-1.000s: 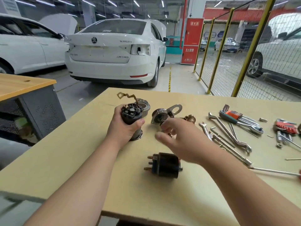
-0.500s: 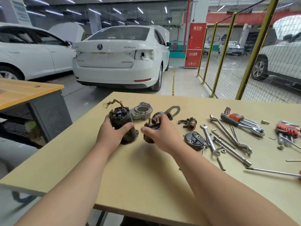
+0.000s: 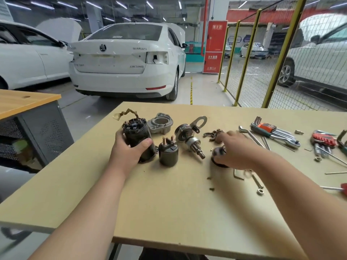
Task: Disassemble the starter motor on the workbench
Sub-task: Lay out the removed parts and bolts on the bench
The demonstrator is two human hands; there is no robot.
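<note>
Left hand point(image 3: 129, 153) clasps the starter motor body point(image 3: 136, 135); right hand point(image 3: 238, 152) lies over a dark end cap point(image 3: 217, 153).
Left thumb and fingers point(image 3: 119, 133) curl round the body, which stands tilted on the workbench point(image 3: 169, 203) just beside the upright solenoid point(image 3: 168, 153). The right fingers are blurred, so their spread cannot be told.

Blurred right hand point(image 3: 237, 149) half covers dark cap point(image 3: 217, 157)

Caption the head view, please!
Left hand grips the black cylindrical motor body; right hand reaches across the tan wooden workbench.
</note>
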